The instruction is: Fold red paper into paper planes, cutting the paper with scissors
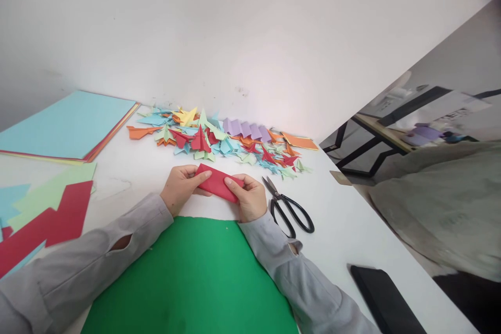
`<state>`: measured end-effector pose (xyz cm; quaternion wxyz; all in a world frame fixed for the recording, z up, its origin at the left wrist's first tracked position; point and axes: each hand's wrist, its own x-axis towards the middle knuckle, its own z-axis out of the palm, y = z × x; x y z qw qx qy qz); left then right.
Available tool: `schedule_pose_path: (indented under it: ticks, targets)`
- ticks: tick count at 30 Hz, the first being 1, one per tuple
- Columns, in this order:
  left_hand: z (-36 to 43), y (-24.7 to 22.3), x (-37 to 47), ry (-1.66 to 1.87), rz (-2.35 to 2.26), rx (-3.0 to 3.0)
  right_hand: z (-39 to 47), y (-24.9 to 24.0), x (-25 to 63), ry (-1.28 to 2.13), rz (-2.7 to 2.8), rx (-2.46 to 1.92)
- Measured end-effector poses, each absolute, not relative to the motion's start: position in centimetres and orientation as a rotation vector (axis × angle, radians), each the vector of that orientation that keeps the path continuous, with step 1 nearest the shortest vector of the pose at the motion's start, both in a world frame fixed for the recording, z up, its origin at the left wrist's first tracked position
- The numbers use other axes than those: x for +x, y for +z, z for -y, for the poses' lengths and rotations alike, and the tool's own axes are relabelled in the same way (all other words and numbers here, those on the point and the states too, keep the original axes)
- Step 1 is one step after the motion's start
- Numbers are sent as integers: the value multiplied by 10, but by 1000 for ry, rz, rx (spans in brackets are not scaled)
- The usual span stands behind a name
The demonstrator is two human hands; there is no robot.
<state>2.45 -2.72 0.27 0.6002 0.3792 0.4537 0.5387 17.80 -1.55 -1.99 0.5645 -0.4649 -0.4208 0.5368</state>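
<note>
A folded piece of red paper (217, 183) is held up between both hands, above the far edge of a green sheet (191, 276). My left hand (182, 186) pinches its left end, thumb on top and fingers beneath. At the right end, my right hand (250, 195) grips it the same way. Black-handled scissors (287, 206) lie just right of my right hand, blades pointing away. Beyond the hands, a heap of small folded paper planes (199, 138) in red, blue, green, orange and yellow runs along the wall.
Large coloured sheets (66, 122) are stacked at the back left, with cut paper pieces (72, 209) nearer. A pleated purple paper strip (246, 129) and orange paper (300, 141) sit by the wall. A black phone-like object (385, 300) lies front right. Past the table's right edge is grey-green fabric (442, 203).
</note>
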Motion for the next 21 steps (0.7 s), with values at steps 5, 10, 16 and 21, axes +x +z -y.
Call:
schedule_pose_path:
  ticks: [5, 10, 16, 21]
  targets:
    - [27, 4, 25, 1254, -1049, 864, 16, -19, 177, 1291, 961, -1081]
    - [27, 4, 25, 1255, -1054, 851, 16, -18, 177, 1290, 951, -1087]
    - [26, 3, 25, 1258, -1062, 854, 15, -20, 178, 1299, 937, -1082]
    - [27, 4, 26, 1262, -1076, 853, 15, -20, 178, 1294, 943, -1080]
